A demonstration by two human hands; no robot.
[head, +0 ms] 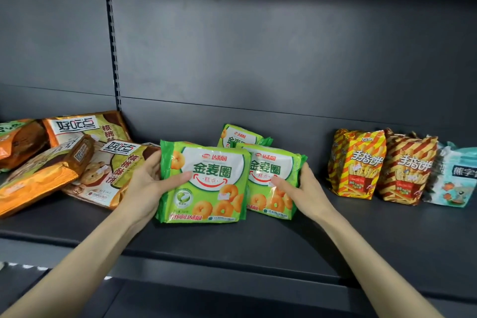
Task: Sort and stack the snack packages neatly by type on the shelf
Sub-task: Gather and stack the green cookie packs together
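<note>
Gripping the front green ring-biscuit packet (206,188) by its left edge, the left hand (147,181) has its thumb across the face and its fingers behind. The right hand (302,188) pinches a second green packet (268,175) the same way at its right edge. A third green packet (240,137) lies behind them. All are mid-shelf (258,245), between heaped orange cookie packets (77,157) on the left and two upright striped bags (361,165) beside a pale blue bag (454,178).

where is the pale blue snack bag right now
In the head view the pale blue snack bag stands at the far right of the dark shelf, beside the right-hand red-and-yellow striped bag.
</note>
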